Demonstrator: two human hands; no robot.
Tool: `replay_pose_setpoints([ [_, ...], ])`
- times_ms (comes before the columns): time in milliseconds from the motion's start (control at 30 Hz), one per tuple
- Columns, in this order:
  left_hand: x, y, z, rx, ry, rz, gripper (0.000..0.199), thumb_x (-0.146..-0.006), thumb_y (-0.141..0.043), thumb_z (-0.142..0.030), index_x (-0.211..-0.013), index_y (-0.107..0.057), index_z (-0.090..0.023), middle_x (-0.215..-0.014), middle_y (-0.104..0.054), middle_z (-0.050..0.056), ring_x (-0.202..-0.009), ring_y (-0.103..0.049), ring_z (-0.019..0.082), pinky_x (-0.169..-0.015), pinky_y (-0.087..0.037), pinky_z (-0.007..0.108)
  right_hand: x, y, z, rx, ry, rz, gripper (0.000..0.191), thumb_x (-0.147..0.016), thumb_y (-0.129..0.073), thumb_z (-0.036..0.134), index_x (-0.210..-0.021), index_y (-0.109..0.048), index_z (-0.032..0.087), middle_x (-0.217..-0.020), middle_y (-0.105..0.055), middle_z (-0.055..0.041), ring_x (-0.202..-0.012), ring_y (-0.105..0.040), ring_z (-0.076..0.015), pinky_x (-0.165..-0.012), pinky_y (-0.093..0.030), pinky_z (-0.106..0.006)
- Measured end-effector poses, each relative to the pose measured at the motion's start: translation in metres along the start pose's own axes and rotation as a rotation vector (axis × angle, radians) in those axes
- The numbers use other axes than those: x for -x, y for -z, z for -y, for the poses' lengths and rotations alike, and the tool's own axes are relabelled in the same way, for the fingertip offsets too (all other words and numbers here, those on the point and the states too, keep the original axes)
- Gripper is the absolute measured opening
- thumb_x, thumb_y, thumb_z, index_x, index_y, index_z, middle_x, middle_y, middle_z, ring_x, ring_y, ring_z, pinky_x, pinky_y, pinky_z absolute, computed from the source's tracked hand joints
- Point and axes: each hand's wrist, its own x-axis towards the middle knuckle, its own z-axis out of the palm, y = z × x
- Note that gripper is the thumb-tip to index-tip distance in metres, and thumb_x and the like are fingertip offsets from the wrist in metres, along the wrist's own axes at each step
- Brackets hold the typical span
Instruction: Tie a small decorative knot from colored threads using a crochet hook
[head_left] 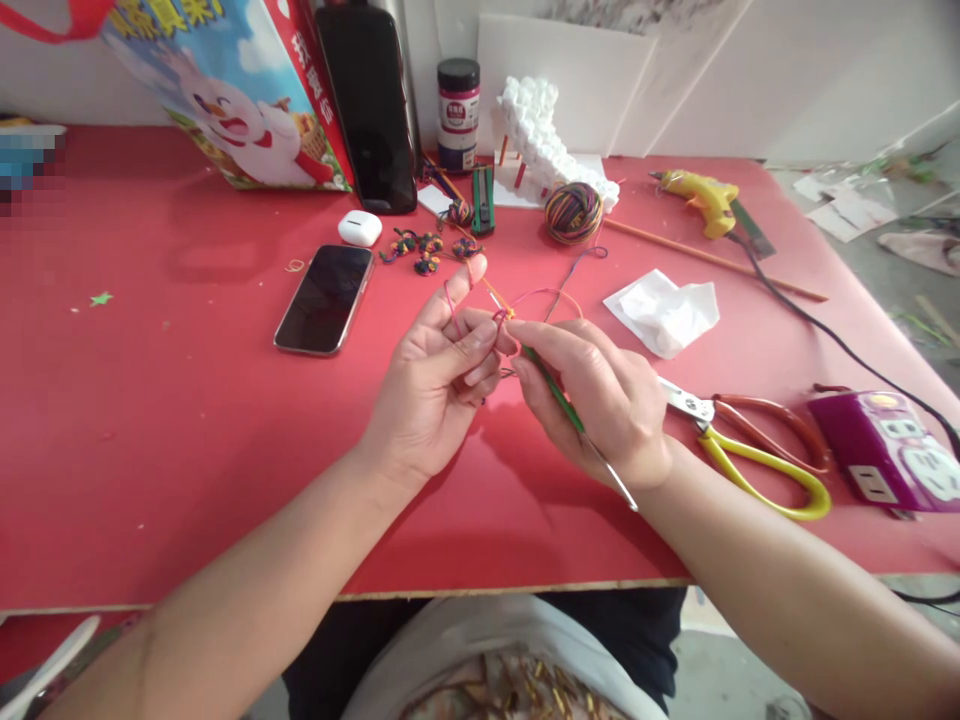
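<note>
Head view, so you're looking straight down at both mitts mid-crochet. Left hand [442,370] is partly closed, thumb and fingers pinching a tiny yellow-and-pink knotted bit of stitching [508,315], index finger stuck up with thin pinkish yarn [551,291] looped over it, other fingers curled in. Right hand [600,390] is curled around a slim crochet hook with a green grip and silver metal shaft [559,395], held kinda like a pencil, tail end poking out under the palm. Its fingertips are right up against the left ones at the stitching, so I can't really tell where the hook's working tip sits. Just beyond the fingertips there's a little cluster of dark multicoloured curly yarn pieces [427,265], and past the right hand a round ball of striped multicolour yarn [574,212] with a purplish strand trailing back toward the fingers. Beyond the left hand, off to its left, lies a black-screened smartphone [325,300], with a glossy white earbud case [360,228] behind it. Near the right wrist, on its outer side, are metal pliers with red and yellow handles [701,408], and farther out a purple plastic power socket block [862,440].
</note>
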Motion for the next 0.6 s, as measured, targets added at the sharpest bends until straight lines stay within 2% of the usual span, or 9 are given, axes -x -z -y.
replay_pose_setpoints([
  [133,0.0000,0.0002,0.0010,-0.003,0.009,0.000,0.080,-0.090,-0.071,0.001,-0.162,-0.049,-0.025,-0.066,-0.062,-0.008,-0.047,-0.039,0.006,-0.046,-0.035,0.016,0.0031,-0.0041,0.0018,0.051,-0.013,-0.009,0.025,-0.105,-0.060,0.012,-0.130,-0.062,0.012,-0.095,-0.079,-0.0105,-0.073,-0.075,-0.0179,-0.059,-0.056,-0.028],
  [300,-0.0012,0.0024,0.0032,-0.040,-0.024,-0.004,0.079,-0.086,-0.079,-0.003,-0.158,-0.056,-0.027,-0.068,-0.065,-0.006,-0.048,-0.044,0.008,-0.047,-0.035,0.021,0.0045,-0.0090,0.0047,0.091,-0.084,-0.034,0.024,-0.106,-0.061,0.014,-0.129,-0.063,0.017,-0.097,-0.080,-0.0088,-0.073,-0.074,-0.0173,-0.062,-0.055,-0.027],
  [500,-0.0027,0.0047,0.0025,-0.123,-0.065,0.008,0.062,-0.085,-0.081,-0.005,-0.143,-0.068,-0.024,-0.070,-0.068,-0.004,-0.051,-0.042,0.008,-0.050,-0.038,0.023,0.0029,-0.0080,0.0083,0.049,-0.135,-0.054,0.016,-0.105,-0.061,0.014,-0.121,-0.065,0.016,-0.092,-0.081,-0.0081,-0.070,-0.073,-0.0166,-0.056,-0.050,-0.026],
  [600,-0.0029,0.0044,0.0020,-0.103,-0.052,0.007,0.064,-0.085,-0.083,-0.005,-0.144,-0.068,-0.025,-0.070,-0.068,-0.004,-0.050,-0.042,0.008,-0.048,-0.036,0.023,0.0019,-0.0062,0.0089,0.072,-0.108,-0.042,0.017,-0.105,-0.062,0.013,-0.122,-0.065,0.015,-0.093,-0.081,-0.0085,-0.068,-0.071,-0.0160,-0.054,-0.048,-0.026],
])
